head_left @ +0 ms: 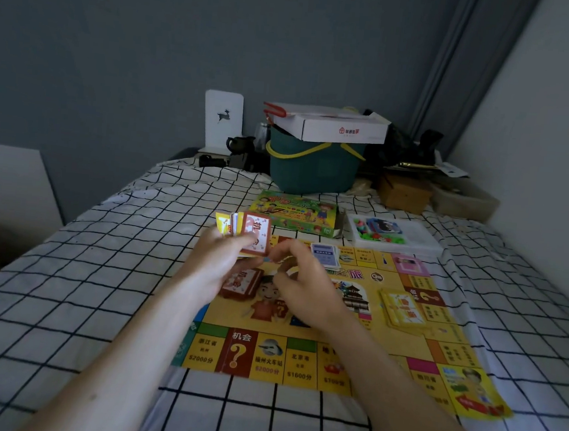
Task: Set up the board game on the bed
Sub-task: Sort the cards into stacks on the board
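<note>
A yellow game board (399, 342) lies flat on the checked bed sheet (91, 287). My left hand (218, 264) grips a fanned stack of cards (245, 231), red-backed card in front, above the board's far left part. My right hand (304, 282) hovers beside it with fingers curled, thumb and fingertips close together; whether it pinches a card I cannot tell. On the board lie a red card pile (239, 285) under my hands, a blue card pile (324, 254) and a yellow card pile (404, 310).
Beyond the board sit the green game box (293, 212) and a white tray of small coloured pieces (395, 235). At the bed's head stand a teal basket (314, 170) topped by a white carton, a brown box (403, 193) and clutter. A wall runs along the right.
</note>
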